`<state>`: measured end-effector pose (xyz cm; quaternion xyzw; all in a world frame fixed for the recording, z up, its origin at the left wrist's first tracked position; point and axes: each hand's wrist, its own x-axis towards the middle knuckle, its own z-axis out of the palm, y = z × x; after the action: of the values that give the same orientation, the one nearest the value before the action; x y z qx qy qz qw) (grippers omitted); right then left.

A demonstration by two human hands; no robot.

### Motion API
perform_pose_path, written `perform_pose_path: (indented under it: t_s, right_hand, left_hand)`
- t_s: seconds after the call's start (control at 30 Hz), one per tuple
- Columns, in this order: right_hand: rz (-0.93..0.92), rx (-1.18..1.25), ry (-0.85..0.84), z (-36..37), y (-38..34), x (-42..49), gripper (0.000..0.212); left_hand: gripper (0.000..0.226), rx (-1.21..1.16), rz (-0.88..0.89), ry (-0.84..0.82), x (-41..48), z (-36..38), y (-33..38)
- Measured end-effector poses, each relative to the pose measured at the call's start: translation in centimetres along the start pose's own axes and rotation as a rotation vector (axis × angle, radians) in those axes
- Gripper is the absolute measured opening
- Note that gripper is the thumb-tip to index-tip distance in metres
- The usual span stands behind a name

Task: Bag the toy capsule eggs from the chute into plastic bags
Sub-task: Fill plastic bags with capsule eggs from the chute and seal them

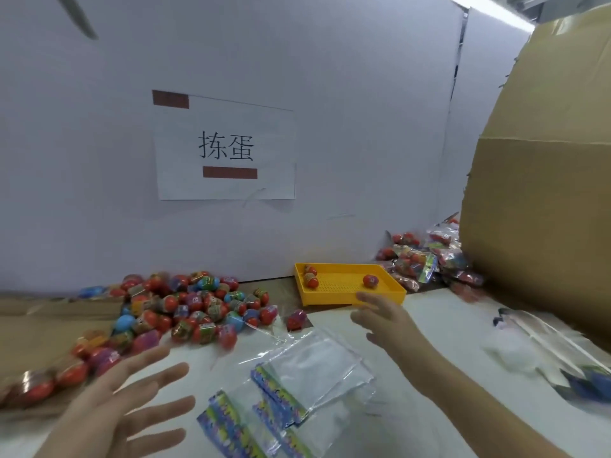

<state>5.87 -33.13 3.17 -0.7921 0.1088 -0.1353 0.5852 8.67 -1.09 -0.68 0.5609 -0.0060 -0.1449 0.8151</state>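
Packing bench beside a tall brown cardboard box [542, 193].
A heap of bright plastic capsule eggs [195, 309] lies left; clear header-card bags [297, 385] centre; left hand [125, 404], right hand [383, 320] spread, empty; yellow perforated tray [330, 297] holds a few eggs.

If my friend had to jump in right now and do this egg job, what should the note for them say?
Left hand: open, holding nothing, near the loose eggs.
Right hand: open, holding nothing, just in front of the yellow tray.
Loose eggs: a big pile on the left by the white wall. A few more eggs sit in the tray.
Empty bags: lying flat in the middle, between the hands.
Done: filled bags heaped at the back right.
Left: bag the large pile; no egg is in hand yet.
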Motion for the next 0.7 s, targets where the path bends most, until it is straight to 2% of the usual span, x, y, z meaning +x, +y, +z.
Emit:
perform_pose_path:
  t_s: [0.03,0.1,0.17,0.23,0.3,0.37,0.47,0.5,0.57,0.7]
  right_hand:
    - [-0.023,-0.201,-0.11,1.4,1.3,-0.9,0.04]
    - [0.011,-0.57,-0.272,3.9,4.0,-1.8,0.063]
    - [0.079,-0.922,-0.258,5.9,5.1,-1.9,0.083]
    - [0.016,-1.149,-0.206,7.3,5.7,-1.9,0.076]
    - [-0.081,-1.161,-0.136,8.0,5.8,-2.3,0.057]
    - [-0.159,-1.111,-0.082,8.1,5.4,-2.3,0.048]
    - [-0.394,-0.653,0.109,8.6,3.6,-2.7,0.036]
    - [-0.49,-0.496,0.101,8.9,2.7,-2.7,0.034]
    - [-0.595,-0.389,-0.068,9.7,0.8,-3.1,0.034]
    - [-0.765,-0.591,-0.347,12.0,-1.5,-3.4,0.033]
  left_hand:
    - [0.025,0.032,-0.007,0.023,0.1,0.0,0.2]
    - [0.024,0.084,-0.001,0.08,0.4,-0.2,0.0]
    - [0.022,0.077,-0.015,0.093,0.2,-0.1,-0.2]
    - [0.021,0.093,-0.022,0.11,0.2,-0.1,-0.4]
    - [0.02,0.091,-0.028,0.122,0.1,-0.1,-0.5]
    - [0.019,0.092,-0.027,0.153,0.4,-0.2,-0.6]
    - [0.013,0.103,-0.043,0.178,0.8,0.0,-0.5]
    - [0.014,0.104,-0.053,0.189,0.9,0.0,-0.6]
    - [0.026,0.072,-0.068,0.182,1.1,0.0,-0.6]
    - [0.059,-0.142,-0.108,0.136,1.0,-0.5,-0.1]
